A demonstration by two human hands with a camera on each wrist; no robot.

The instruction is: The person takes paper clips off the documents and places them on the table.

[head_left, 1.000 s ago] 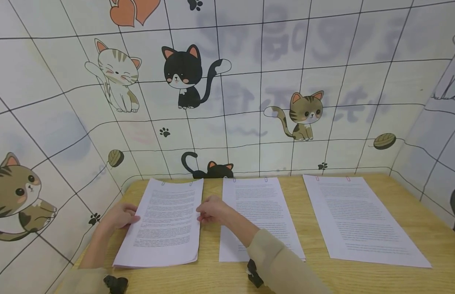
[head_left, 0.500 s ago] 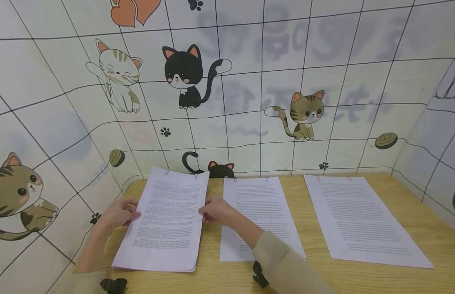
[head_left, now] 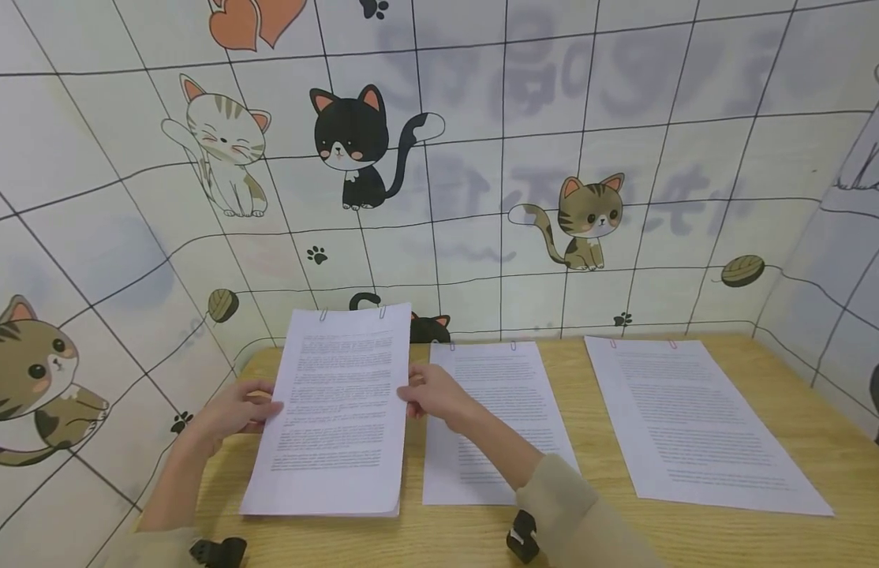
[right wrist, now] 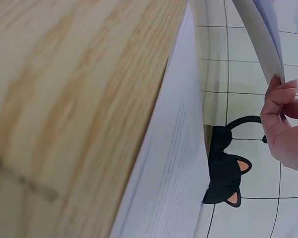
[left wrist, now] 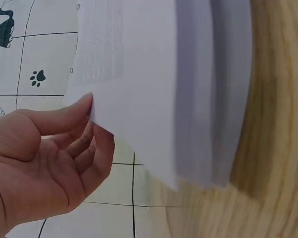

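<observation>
wooden table [head_left: 738, 540]; left hand [head_left: 235, 409], right hand [head_left: 439, 396] pinching paper stack [head_left: 336, 406] by opposite edges

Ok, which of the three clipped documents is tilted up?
The leftmost document, its side edges held by the left hand and right hand; the middle document and rightmost document lie flat on the table.

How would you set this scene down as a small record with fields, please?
left hand: pinches the held papers at their left edge
right hand: pinches their right edge
held papers: tilted up, two clips along the top
middle papers: lying on the table, partly behind the right arm
right papers: lying on the table, two reddish clips
wall: cartoon cats, grid lines
</observation>
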